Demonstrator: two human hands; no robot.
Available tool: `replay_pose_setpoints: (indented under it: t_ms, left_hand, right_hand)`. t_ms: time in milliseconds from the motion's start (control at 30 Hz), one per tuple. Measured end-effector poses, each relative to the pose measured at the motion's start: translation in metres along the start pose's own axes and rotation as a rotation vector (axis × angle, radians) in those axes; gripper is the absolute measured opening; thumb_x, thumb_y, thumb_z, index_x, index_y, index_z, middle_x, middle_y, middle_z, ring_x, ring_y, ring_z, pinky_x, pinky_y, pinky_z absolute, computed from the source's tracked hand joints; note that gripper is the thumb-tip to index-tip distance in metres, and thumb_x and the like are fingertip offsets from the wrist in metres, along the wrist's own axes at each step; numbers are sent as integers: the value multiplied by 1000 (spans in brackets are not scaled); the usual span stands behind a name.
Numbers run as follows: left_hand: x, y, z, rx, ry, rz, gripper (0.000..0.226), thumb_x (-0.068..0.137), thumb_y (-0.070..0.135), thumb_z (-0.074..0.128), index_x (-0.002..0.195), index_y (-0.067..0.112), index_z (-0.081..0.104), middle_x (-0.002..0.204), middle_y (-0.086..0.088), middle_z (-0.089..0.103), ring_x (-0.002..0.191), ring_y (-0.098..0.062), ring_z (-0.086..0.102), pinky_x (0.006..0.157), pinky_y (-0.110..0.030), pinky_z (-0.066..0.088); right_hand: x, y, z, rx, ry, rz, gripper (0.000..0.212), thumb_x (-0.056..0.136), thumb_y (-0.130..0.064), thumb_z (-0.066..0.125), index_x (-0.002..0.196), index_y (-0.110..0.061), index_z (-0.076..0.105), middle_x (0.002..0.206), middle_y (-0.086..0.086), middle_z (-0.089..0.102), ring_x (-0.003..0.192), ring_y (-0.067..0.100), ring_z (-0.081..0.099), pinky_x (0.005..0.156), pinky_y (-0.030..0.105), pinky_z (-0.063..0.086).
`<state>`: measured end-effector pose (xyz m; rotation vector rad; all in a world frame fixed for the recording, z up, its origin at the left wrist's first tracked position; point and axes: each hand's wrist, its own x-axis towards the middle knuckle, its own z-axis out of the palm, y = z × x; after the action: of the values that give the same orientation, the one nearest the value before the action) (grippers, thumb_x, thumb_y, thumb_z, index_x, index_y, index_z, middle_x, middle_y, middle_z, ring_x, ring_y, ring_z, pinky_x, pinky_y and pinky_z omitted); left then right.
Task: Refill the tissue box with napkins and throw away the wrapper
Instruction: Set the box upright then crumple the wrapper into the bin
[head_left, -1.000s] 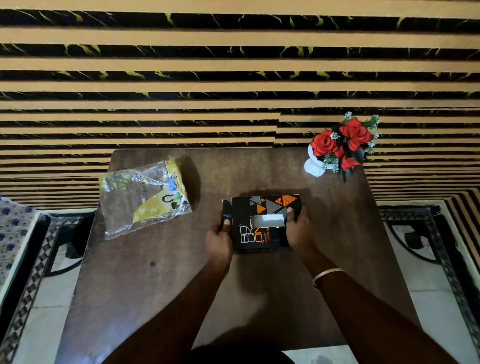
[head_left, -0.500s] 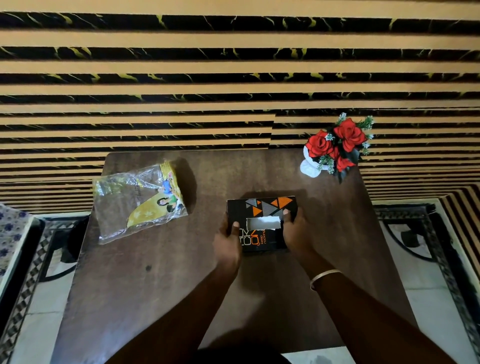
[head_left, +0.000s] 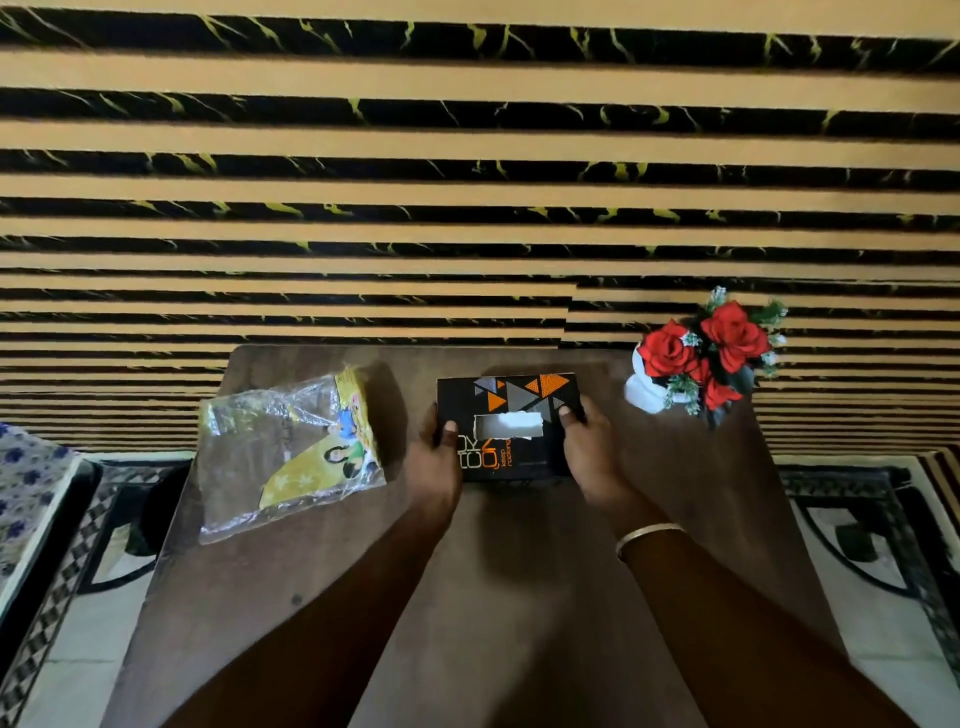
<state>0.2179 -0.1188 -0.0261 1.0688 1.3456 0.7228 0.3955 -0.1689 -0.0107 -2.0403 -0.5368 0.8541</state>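
both hands are clamped on the black tissue box (head_left: 511, 426) mid counter (head_left: 519, 597), left hand (head_left: 436, 457) on its left end and right hand (head_left: 589, 449) on its right, white napkin showing in the slot, empty clear wrapper (head_left: 288, 454) lying well off to the left

Black tissue box (head_left: 511, 423) with orange and grey triangles; left of the grip, a clear-and-yellow wrapper (head_left: 291, 452); right, red roses (head_left: 711, 351).
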Motion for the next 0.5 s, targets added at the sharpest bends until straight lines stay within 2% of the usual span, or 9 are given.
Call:
replay_pose_setpoints:
  t_ms: [167, 300, 400, 500]
  left_hand:
    - [55, 18, 4, 8, 28, -19, 41, 101, 24, 47, 142, 30, 50, 131, -2, 65, 115, -21, 65, 97, -50, 55]
    - [83, 26, 5, 1, 64, -31, 41, 100, 21, 48, 140, 30, 52, 130, -1, 66, 115, -22, 65, 98, -50, 54]
    - [98, 30, 2, -19, 97, -62, 40, 101, 19, 49, 140, 24, 53, 128, -3, 66, 114, -22, 65, 99, -48, 54]
    - [111, 31, -1, -19, 117, -92, 38, 100, 21, 51, 138, 24, 55, 124, -4, 68, 111, -23, 66, 97, -48, 55]
  right_hand:
    - [49, -19, 24, 48, 26, 8, 41, 98, -28, 53, 138, -21, 54, 136, 8, 59, 123, 29, 58, 103, 49, 50]
    - [85, -18, 42, 92, -50, 51, 49, 93, -33, 52, 142, -30, 48, 140, 6, 57, 123, 29, 58, 101, 51, 51]
    - [99, -24, 52, 134, -67, 53, 43, 97, -24, 51, 140, -31, 52, 131, 4, 63, 112, 25, 64, 95, 49, 56]
    - [104, -28, 60, 148, -74, 29, 43, 101, -20, 48, 142, -32, 49, 133, -2, 60, 115, 21, 61, 96, 46, 55]
